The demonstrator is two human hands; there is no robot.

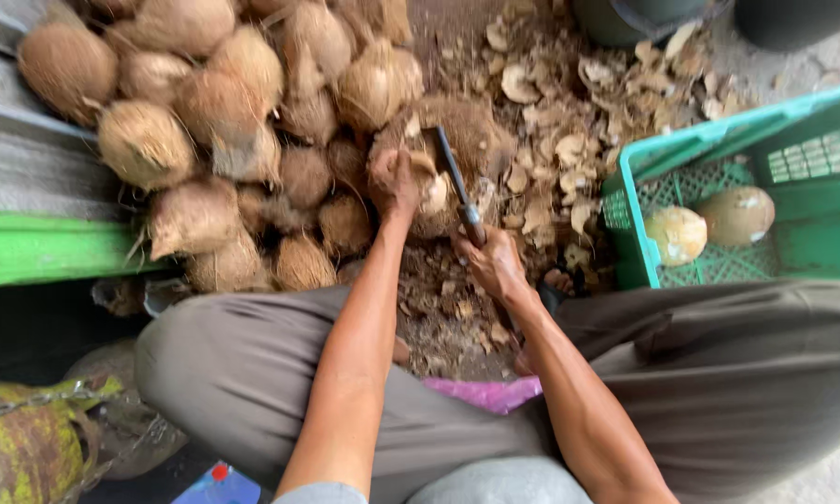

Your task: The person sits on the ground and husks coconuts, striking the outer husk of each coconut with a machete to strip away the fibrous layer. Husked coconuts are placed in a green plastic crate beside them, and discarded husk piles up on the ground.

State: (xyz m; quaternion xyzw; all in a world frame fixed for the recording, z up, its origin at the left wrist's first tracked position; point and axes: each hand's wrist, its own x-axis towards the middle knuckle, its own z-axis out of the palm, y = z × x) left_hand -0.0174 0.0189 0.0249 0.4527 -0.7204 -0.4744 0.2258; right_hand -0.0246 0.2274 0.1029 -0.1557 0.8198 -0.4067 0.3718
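Note:
My left hand [394,179] grips a partly peeled coconut [431,191] that rests on a worn, fibre-covered block [476,131]. My right hand [493,261] is closed round the handle of a dark-bladed knife [453,173]. The blade points away from me and lies against the coconut beside my left fingers. Both forearms reach forward between my knees, which are in grey trousers.
A heap of brown husked coconuts [205,121] fills the upper left, above a green ledge [47,247]. Shell scraps [569,140] litter the ground ahead. A green plastic crate [663,154] at the right holds two peeled coconuts [709,224]. A dark bucket [625,19] stands behind.

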